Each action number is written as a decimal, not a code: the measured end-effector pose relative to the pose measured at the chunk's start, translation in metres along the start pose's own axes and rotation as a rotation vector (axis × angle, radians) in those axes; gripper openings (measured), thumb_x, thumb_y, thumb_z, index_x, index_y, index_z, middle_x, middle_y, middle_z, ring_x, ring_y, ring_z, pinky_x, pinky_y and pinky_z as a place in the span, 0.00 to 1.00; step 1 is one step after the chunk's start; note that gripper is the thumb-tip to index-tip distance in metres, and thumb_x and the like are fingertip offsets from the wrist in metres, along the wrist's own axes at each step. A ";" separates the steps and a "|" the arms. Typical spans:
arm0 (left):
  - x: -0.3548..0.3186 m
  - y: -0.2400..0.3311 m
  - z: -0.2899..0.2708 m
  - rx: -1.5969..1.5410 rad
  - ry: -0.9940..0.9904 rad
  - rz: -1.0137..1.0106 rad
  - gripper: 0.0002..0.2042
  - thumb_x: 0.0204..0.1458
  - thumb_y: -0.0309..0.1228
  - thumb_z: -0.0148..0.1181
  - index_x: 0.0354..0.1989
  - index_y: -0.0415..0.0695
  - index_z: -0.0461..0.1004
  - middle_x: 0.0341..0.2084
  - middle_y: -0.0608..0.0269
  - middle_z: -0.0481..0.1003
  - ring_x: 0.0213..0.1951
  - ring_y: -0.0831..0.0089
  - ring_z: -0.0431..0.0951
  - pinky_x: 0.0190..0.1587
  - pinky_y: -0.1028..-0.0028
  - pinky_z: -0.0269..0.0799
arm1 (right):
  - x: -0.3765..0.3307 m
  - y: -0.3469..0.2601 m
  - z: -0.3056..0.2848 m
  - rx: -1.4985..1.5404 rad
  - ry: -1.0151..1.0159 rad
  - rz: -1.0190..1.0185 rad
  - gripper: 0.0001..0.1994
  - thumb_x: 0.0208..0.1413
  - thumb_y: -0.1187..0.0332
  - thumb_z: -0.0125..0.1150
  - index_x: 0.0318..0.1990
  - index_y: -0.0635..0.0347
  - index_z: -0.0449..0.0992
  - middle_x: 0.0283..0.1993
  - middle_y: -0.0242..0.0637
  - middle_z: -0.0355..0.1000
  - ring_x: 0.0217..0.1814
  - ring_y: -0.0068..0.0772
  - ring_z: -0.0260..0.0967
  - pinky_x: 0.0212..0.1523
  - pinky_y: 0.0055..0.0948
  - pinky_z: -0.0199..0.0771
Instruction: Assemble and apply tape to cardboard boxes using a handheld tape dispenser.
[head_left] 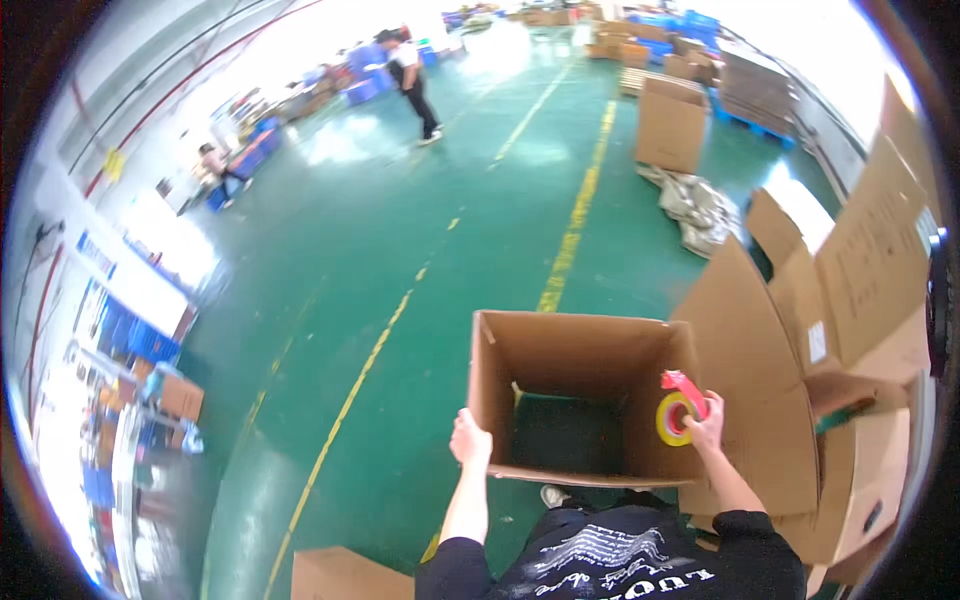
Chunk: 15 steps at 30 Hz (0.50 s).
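Over at nine o'clock on the open brown carton [590, 341], the left hand [470, 440] has its grip curled closed around the edge. The carton sits at the wearer's twelve. Toward its three, the right hand's [706, 424] grip is wrapped round a red tape dispenser [683, 388]; beyond stands folded cardboard [752, 360].

Green floor [340, 210], glossy, w/ yellow lines [572, 237] running up thru frame; upper R: tall brown ctn [670, 128] stands on it; crumpled pale sheeting [697, 212] lies just below ctn; blue pallet [776, 135] nearby, bearing flat cardboard stack [755, 90].
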<state>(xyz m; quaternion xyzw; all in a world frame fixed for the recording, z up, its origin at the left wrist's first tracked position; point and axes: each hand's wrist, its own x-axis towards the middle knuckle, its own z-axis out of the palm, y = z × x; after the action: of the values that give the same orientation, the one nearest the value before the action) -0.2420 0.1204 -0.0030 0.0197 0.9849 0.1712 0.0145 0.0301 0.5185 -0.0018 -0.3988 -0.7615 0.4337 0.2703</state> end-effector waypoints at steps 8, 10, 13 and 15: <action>-0.024 -0.006 -0.001 0.023 0.029 -0.041 0.18 0.48 0.26 0.54 0.50 0.46 0.62 0.41 0.51 0.74 0.37 0.51 0.79 0.39 0.55 0.75 | 0.058 -0.013 0.011 -0.170 -0.273 -0.355 0.23 0.29 0.72 0.62 0.40 0.65 0.71 0.49 0.46 0.67 0.66 0.52 0.55 0.69 0.49 0.46; -0.031 0.000 0.000 0.054 0.009 -0.058 0.19 0.48 0.25 0.53 0.50 0.46 0.62 0.42 0.52 0.74 0.38 0.51 0.78 0.39 0.54 0.75 | 0.074 -0.011 0.018 -0.220 -0.367 -0.396 0.21 0.29 0.70 0.62 0.38 0.63 0.71 0.49 0.43 0.68 0.67 0.52 0.54 0.72 0.56 0.33; -0.041 0.003 0.004 0.073 0.051 -0.133 0.18 0.46 0.25 0.54 0.48 0.47 0.63 0.39 0.53 0.74 0.38 0.51 0.78 0.38 0.54 0.74 | 0.096 -0.015 0.026 -0.156 -0.444 -0.424 0.22 0.29 0.69 0.63 0.38 0.62 0.71 0.46 0.41 0.69 0.65 0.50 0.57 0.72 0.55 0.31; -0.045 0.002 0.003 0.084 0.083 -0.160 0.18 0.46 0.24 0.54 0.47 0.47 0.62 0.39 0.53 0.73 0.38 0.50 0.78 0.37 0.53 0.74 | 0.108 -0.024 0.022 -0.240 -0.472 -0.478 0.22 0.28 0.67 0.63 0.39 0.62 0.72 0.46 0.41 0.70 0.63 0.49 0.60 0.73 0.54 0.31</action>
<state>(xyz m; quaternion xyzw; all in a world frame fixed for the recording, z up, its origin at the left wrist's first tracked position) -0.1973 0.1210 -0.0045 -0.0653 0.9894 0.1287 -0.0135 -0.0538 0.5921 0.0159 -0.1272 -0.9202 0.3459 0.1317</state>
